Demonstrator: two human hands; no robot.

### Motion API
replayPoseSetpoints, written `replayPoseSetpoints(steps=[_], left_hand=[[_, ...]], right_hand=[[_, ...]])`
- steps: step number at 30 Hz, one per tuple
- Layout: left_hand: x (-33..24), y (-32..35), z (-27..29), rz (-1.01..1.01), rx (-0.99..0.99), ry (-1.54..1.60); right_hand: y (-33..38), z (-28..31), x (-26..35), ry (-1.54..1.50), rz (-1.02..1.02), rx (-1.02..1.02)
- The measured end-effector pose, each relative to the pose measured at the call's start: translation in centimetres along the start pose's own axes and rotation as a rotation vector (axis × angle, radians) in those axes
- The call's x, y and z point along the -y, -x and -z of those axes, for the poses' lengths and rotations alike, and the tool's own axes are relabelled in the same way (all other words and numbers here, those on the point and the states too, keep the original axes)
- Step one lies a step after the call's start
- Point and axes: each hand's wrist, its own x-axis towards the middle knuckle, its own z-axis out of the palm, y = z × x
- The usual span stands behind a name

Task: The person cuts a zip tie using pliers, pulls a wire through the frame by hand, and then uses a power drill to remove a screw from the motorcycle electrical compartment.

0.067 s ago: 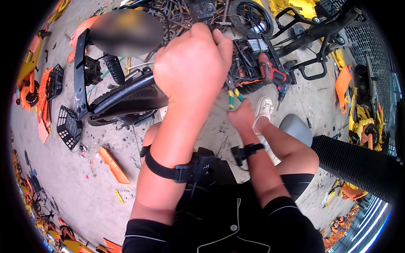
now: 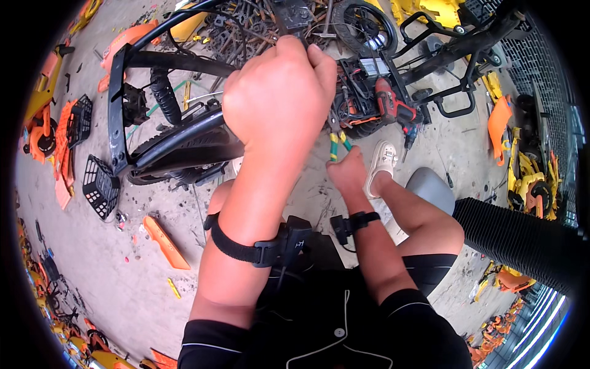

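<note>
A large black scooter or bike frame [image 2: 184,136] with a wheel lies in front of me at the left. My left hand [image 2: 279,95] is raised over its right end, fingers wrapped in a fist. A flat black part [image 2: 295,15] runs down between the thumb and forefinger, its held end hidden by the fist. In my right hand [image 2: 348,170] are pliers or cutters [image 2: 334,142] with green-and-yellow handles. Their jaws point up beside an opened black housing [image 2: 362,89] with wires and orange parts, partly behind my left hand. Whether the jaws grip anything cannot be made out.
A red-and-black cordless drill [image 2: 393,104] rests on the housing's right side. Beyond lie a heap of metal scraps [image 2: 246,31] and a small wheel [image 2: 365,27]. A black ribbed hose [image 2: 519,240] crosses at the right. Black baskets [image 2: 100,184] and an orange panel [image 2: 165,241] lie left.
My right hand has shifted slightly left with the pliers. The left hand stays almost in place, still closed.
</note>
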Motion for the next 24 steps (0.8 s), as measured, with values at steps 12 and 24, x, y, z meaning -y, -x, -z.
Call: replayPoseSetpoints(steps=[12, 24], left_hand=[[0.0, 0.0, 0.1, -0.009, 0.046, 0.021], [0.0, 0.1, 0.1, -0.022, 0.011, 0.010]], right_hand=[[-10.7, 9.4, -3.7, 0.348, 0.598, 0.185], [-0.1, -1.2, 0.2, -0.059, -0.028, -0.041]])
